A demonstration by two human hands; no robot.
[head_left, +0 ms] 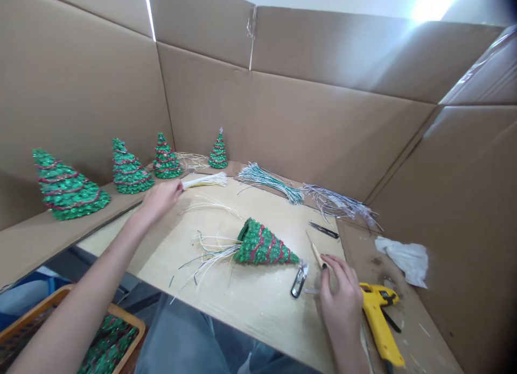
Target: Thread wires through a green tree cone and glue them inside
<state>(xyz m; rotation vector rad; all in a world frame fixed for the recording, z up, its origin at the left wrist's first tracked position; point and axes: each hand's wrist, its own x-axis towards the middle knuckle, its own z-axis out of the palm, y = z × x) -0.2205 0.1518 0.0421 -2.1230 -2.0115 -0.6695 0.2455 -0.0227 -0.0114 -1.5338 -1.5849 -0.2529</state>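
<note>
From where I'm standing, the person's left hand (159, 199) is pinched closed on the end of a bundle of pale wires (204, 180), holding it just above a wooden board (242, 304). The right hand (341, 301) is curled around a slim wooden-handled pick (317, 254), its point angled up and away. Between the hands, a green glittery cone tree (262, 244) lies on its side on the board, with loose wires fanning out of its open wide end. It looks light and hollow, but its beaded skin seems fragile and the wires springy, so I'd take it by the plain rim at the wide end, not the decorated sides. A small metal clip (299, 280) sits just beside its tip, and a yellow glue gun (377, 323) lies near the right hand. Finished trees (67, 184) stand along a cardboard ledge (28, 245).
</note>
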